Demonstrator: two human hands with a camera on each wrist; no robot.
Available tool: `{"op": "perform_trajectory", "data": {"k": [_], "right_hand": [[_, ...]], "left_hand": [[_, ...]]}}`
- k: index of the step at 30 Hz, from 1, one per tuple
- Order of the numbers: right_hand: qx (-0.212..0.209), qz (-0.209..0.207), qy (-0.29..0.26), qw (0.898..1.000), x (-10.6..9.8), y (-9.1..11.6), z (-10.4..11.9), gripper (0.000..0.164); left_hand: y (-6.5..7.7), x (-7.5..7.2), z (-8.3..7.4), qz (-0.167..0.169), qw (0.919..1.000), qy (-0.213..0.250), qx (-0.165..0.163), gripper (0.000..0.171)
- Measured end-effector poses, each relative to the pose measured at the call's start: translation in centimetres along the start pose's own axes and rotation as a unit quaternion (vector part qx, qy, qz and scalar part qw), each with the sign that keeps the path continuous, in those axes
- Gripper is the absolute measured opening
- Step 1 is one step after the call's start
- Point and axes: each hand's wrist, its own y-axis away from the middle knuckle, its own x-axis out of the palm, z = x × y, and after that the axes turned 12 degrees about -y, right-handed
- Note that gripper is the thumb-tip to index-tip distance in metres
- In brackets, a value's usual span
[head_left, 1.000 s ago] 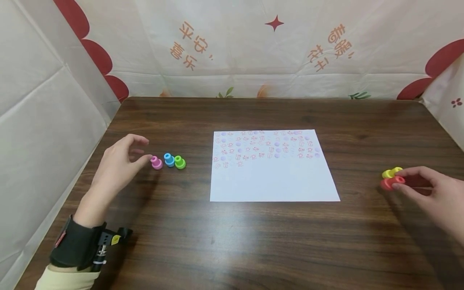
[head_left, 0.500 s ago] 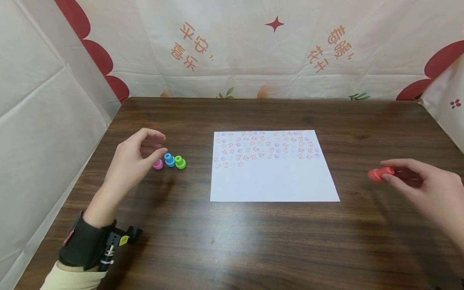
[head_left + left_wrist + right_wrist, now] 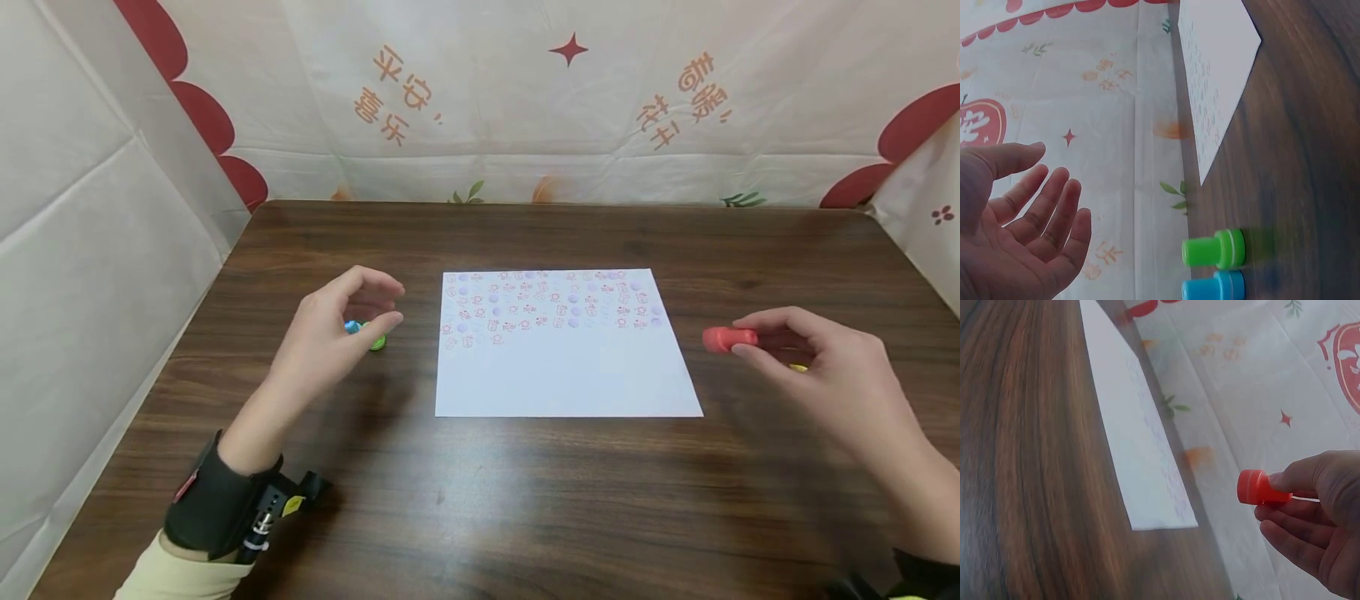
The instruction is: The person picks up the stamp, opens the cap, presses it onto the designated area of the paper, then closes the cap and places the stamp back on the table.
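Cloth backdrop (image 3: 487,100): orange characters, left cluster reads 平安喜乐, right cluster looks mirrored. Wood-grain counter (image 3: 480,517) below. White paper (image 3: 562,379) flat on it, rows of red and purple prints, too small to read. Left hand (image 3: 330,329): fingers loosely curved, thumb apart, holding nothing. Right hand (image 3: 840,379): thumb and fingers pinching red stamp (image 3: 729,339) by its narrow end. Stamp's in the air just right of paper, long axis about level, wide end toward paper. Green stamp (image 3: 1213,250) and blue stamp (image 3: 1213,289) upright, side by side near left hand. Yellow piece (image 3: 798,367) mostly hidden behind right hand.
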Motion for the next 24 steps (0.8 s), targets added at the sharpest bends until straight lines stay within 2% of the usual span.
{"op": "perform_trajectory", "data": {"k": [7, 12, 24], "right_hand": [[-0.015, 0.008, -0.03, 0.999, 1.0, -0.6, 1.3, 0.026], [0.002, 0.015, -0.057, 0.998, 1.9, -0.6, 2.2, 0.026], [0.001, 0.053, -0.109, 0.993, 5.6, -0.6, 3.9, 0.031]], "left_hand": [[-0.2, 0.8, -0.7, 0.011, 0.9998, 0.016, 0.01, 0.024], [-0.1, 1.4, -1.3, 0.018, 0.9994, 0.025, 0.018, 0.027], [-0.2, 3.8, -2.5, 0.034, 0.9972, 0.035, 0.056, 0.027]]}}
